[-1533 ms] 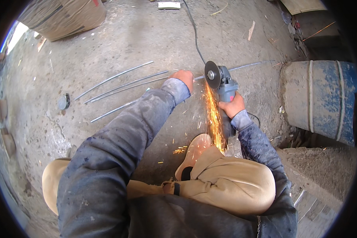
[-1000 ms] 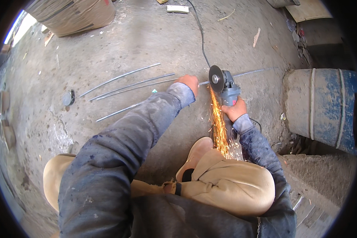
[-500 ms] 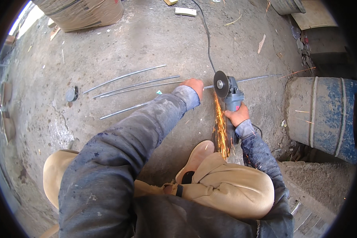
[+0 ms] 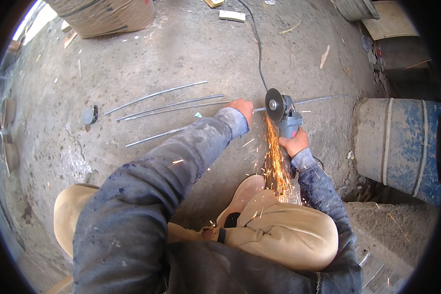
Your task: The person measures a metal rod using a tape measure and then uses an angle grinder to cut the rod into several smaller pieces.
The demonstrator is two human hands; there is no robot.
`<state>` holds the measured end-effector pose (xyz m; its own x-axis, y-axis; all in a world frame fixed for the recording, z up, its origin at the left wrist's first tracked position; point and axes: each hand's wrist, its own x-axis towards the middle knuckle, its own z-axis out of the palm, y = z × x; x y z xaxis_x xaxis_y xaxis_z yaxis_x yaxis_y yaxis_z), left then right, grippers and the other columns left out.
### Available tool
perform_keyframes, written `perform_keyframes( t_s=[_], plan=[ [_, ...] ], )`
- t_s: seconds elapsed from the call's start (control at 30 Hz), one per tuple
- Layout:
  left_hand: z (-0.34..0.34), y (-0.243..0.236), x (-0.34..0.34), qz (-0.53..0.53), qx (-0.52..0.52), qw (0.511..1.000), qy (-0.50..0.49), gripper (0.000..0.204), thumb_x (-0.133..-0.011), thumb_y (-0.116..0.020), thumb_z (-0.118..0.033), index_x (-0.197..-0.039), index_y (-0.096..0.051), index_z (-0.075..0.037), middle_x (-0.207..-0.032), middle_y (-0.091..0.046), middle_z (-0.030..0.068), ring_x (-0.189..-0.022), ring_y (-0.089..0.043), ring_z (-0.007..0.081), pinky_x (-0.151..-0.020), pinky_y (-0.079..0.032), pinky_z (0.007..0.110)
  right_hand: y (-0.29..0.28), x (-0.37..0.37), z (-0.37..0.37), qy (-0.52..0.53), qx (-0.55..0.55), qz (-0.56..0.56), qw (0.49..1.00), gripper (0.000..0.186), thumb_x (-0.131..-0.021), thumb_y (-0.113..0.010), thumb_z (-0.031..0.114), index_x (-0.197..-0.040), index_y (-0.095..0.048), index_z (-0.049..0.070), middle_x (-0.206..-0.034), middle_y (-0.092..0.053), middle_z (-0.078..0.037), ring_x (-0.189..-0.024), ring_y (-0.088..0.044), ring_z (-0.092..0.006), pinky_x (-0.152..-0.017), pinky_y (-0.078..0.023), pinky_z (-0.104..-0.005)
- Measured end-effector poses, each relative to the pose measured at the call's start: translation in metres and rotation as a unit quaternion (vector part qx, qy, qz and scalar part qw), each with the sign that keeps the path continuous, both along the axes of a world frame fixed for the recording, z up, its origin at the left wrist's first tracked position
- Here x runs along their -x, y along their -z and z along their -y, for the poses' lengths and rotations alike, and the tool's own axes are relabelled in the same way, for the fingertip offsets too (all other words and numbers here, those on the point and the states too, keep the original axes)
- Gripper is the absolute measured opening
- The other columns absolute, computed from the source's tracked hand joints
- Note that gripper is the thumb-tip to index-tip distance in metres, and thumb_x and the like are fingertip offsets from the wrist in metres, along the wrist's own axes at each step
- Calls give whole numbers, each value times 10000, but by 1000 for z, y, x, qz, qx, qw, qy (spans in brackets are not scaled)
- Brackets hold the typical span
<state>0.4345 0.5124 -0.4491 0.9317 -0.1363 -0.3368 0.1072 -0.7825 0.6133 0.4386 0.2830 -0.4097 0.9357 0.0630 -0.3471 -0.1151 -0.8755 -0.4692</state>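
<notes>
My right hand (image 4: 294, 142) is wrapped round the body of a grey angle grinder (image 4: 289, 122). Its dark cutting disc (image 4: 274, 111) stands upright across a thin metal rod (image 4: 322, 98) on the floor. Orange sparks (image 4: 276, 169) stream from under the disc toward my shoe (image 4: 245, 193). To the left of the disc, my left hand (image 4: 242, 108) is closed on the rod and presses it down. Several more metal rods (image 4: 158, 93) lie side by side on the floor to the left, one partly hidden under my left sleeve.
The grinder's black cord (image 4: 258, 44) runs to the far edge. A blue-and-grey drum (image 4: 397, 142) lies at the right. At the left is a small round tape measure (image 4: 88, 116). A large wrapped bundle (image 4: 112, 17) stands far left. Wood scraps litter the concrete floor (image 4: 181, 54).
The spark stream has grown wider, with stray sparks now over my left sleeve and at the lower right. Both hands keep their grip in nearly the same place.
</notes>
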Motion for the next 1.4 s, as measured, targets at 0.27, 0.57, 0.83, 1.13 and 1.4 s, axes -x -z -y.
perform_keyframes(
  t_s=[0.27, 0.57, 0.83, 1.13, 1.4],
  plan=[
    [-5, -4, -3, -18, -6, 1000, -2, 207, -834, -547, -186, -917, -659, -32, -850, -639, 216, -841, -621, 371, -761, -492, 439, 3, 9, 4, -5, -22, 0, 1000, 502, -560, -739, 205, -971, -566, -24, -875, -646, -173, -809, -634, -300, -749, -493, -368],
    [0, -2, 1, -24, -6, 1000, 5, 207, -822, -550, -181, -929, -663, -45, -872, -640, 213, -858, -622, 361, -771, -492, 433, 1, 2, -1, 13, -14, -7, 1000, 521, -558, -735, 220, -980, -560, -32, -889, -641, -182, -819, -632, -298, -759, -493, -365],
    [-6, -2, -4, -5, -14, 1000, -3, 211, -826, -542, -183, -922, -662, -40, -874, -642, 205, -856, -622, 361, -769, -492, 438, 7, 8, 7, -14, -21, -5, 1000, 534, -550, -743, 222, -991, -569, -24, -889, -644, -176, -816, -633, -296, -753, -494, -366],
    [1, -1, 1, -14, -10, 1000, 9, 211, -833, -544, -187, -914, -662, -32, -848, -639, 219, -841, -622, 372, -758, -492, 440, 9, 2, 4, 10, -31, -12, 999, 517, -555, -744, 228, -977, -571, -15, -869, -646, -174, -804, -634, -295, -742, -495, -367],
    [-3, -1, -1, -18, -1, 1000, -2, 206, -826, -550, -184, -905, -662, -30, -830, -641, 208, -825, -625, 366, -748, -494, 441, 4, 6, 3, 5, -18, -7, 1000, 518, -558, -749, 236, -973, -575, -19, -867, -645, -172, -796, -634, -303, -733, -495, -371]
  ],
)
